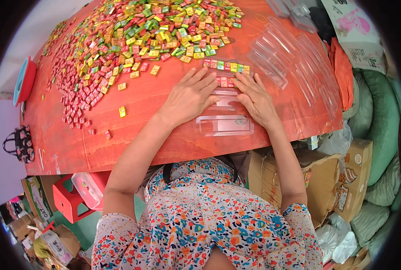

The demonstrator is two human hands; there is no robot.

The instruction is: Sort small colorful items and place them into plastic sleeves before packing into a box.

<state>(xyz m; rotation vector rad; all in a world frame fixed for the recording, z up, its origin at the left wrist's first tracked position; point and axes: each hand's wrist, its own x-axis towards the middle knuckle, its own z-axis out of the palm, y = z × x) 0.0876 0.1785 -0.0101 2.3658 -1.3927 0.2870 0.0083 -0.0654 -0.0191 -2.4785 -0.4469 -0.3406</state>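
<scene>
A narrow clear plastic tray (pixel 208 71) holds a row of small wrapped blocks like sweets, in red, green, yellow and orange. Just nearer to me, a second row of mostly red wrapped blocks (pixel 225 82) lies between my hands. My left hand (pixel 189 96) lies over this row's left end, fingers stretched out. At its right end rests my right hand (pixel 257 100), its fingers spread and the tips by the blocks. What lies under both sets of fingers is hidden. Two more clear trays, one partly between my wrists and one nearest tray (pixel 225 126), hold no blocks.
A large heap of wrapped blocks (pixel 151 33) covers the far left of the red table (pixel 142 144). Several clear trays (pixel 270 51) lie at the right. A red basin (pixel 27 81) and a patterned bag (pixel 24 144) are at the left edge; cardboard boxes (pixel 317 180) stand below right.
</scene>
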